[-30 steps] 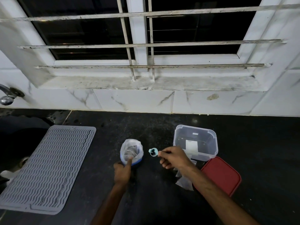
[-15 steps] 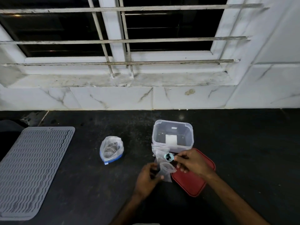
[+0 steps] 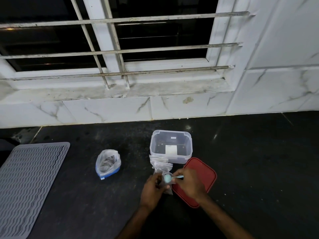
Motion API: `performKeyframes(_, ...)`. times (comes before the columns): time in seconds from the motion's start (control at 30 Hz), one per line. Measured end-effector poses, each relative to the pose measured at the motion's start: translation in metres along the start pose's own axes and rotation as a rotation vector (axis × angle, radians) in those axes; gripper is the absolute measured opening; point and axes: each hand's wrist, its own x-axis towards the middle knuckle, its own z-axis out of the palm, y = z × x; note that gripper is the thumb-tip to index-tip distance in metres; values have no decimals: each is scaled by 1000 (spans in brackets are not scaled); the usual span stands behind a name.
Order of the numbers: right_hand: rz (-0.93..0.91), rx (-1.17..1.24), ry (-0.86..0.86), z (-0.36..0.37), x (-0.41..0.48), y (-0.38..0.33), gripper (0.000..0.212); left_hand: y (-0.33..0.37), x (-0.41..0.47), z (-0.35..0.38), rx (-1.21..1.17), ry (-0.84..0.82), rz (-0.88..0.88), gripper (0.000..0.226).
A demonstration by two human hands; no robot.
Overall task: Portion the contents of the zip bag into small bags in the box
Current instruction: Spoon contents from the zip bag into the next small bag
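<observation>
Free: countertop (image 3: 259, 169) bare right of red lid (image 3: 207, 171). Bare lane between zip bag (image 3: 107, 163) and grey ridged mat (image 3: 29, 183). Narrower lane between zip bag and small-bag stack (image 3: 160, 163). Clear box (image 3: 170, 131) open on top.

Near approach to box blocked by stack, lid, left hand (image 3: 151, 187) gripping a small bag (image 3: 168, 191), and right hand (image 3: 189, 183) pinching a spoon (image 3: 167, 177). Tiled wall (image 3: 107, 111) bounds far side.

1. You are working on a dark, speckled counter (image 3: 259, 161) that runs back to a white marbled wall (image 3: 107, 111).
2. At your far left a grey ribbed mat (image 3: 29, 183) lies flat.
3. Right of it, well apart, a zip bag (image 3: 107, 163) stands with its mouth open.
4. Further right sits a clear box (image 3: 170, 145), uncovered.
5. A red lid (image 3: 205, 171) lies flat just beside the box's near right corner.
6. Some small bags (image 3: 160, 163) lie at its near left corner.
</observation>
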Motion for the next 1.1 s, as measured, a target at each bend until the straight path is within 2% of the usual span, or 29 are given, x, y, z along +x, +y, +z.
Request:
performKeyframes(0.3,0,167,114,9,-4,3,17,6,-3,-4,-65,22,67,49)
performKeyframes(0.57,35,139,132,18,-1,-2,10,2,4,-8,-63,14,92,49)
performKeyframes(0.73,36,101,151,17,3,-2,6,5,9,-9,-120,5,64,41)
performKeyframes(1.1,-45,70,233,24,4,-4,11,11,18,-17,-104,-50,77,35)
